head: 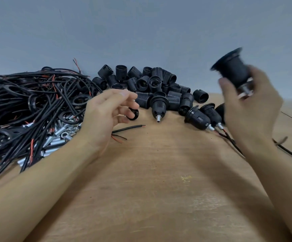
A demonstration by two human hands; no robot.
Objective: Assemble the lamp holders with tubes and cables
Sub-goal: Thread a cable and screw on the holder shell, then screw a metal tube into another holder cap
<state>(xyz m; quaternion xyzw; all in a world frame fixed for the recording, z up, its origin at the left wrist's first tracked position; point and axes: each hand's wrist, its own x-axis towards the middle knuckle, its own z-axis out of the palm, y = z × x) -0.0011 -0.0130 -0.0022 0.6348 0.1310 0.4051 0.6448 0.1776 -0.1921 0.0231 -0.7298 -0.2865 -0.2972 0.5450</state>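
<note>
My right hand [251,109] grips a black lamp holder [232,67] with a metal tube at its lower end, raised above the table at the right and blurred. My left hand [106,112] hovers over the table with relaxed, loosely curled fingers and holds nothing. A small black ring [133,114] lies just beyond its fingertips. A loose black cable [129,127] with red and black ends lies under that hand. One holder with a metal tube [158,106] stands tilted in the middle. Two assembled holders with cables [204,116] lie at the right.
A heap of black threaded lamp holders [152,84] sits at the back of the wooden table [159,180]. A tangle of black cables and rings [28,102] fills the left, with metal tubes and nuts [58,135] beside it. A grey wall rises behind.
</note>
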